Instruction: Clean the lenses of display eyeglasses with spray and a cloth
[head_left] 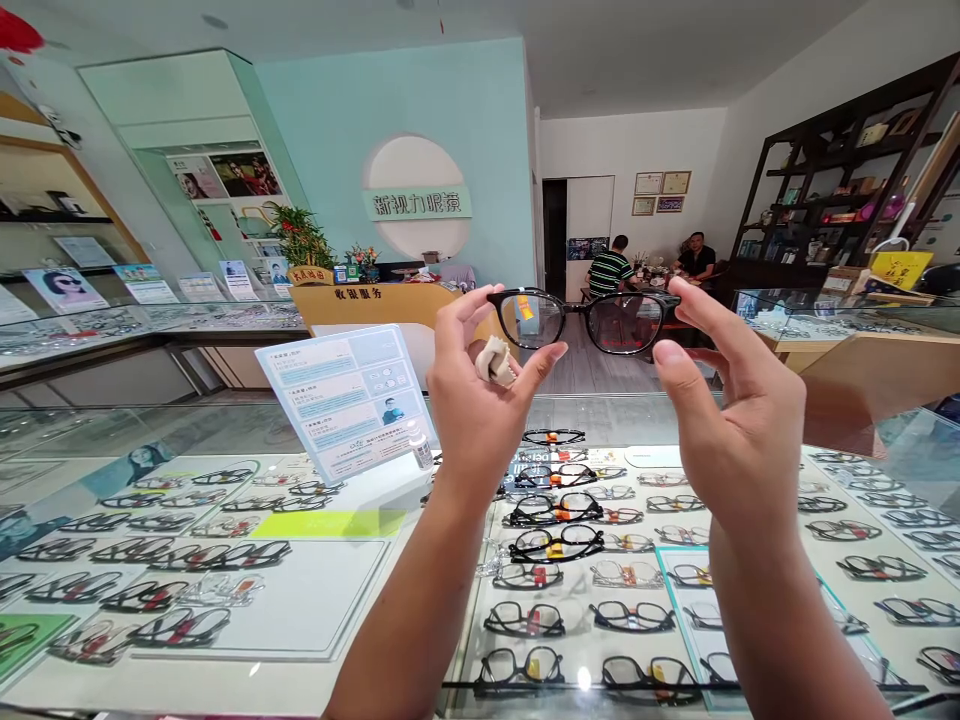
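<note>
Before me a pair of black-framed eyeglasses [576,307] is held up at chest height or higher, its lenses facing along my view. My left hand [476,400] grips the left end of the frame, with a crumpled whitish wad [496,362], perhaps tissue or cloth, tucked in its fingers. At the opposite end, the fingers and thumb of my right hand [742,420] are closed about the right corner. The folded or extended state of the temples cannot be made out. Coloured stickers show through or on the lenses. Below both hands lies a glass display case [360,600] of eyeglasses.
Rows of spectacles [556,508] fill the case. A printed sign board [345,400] leans on the glass at left, beside a small bottle [420,447]. Beyond are a wooden counter [412,307], more display cases, and two people [611,270] sitting at the back. Dark shelves [840,180] stand right.
</note>
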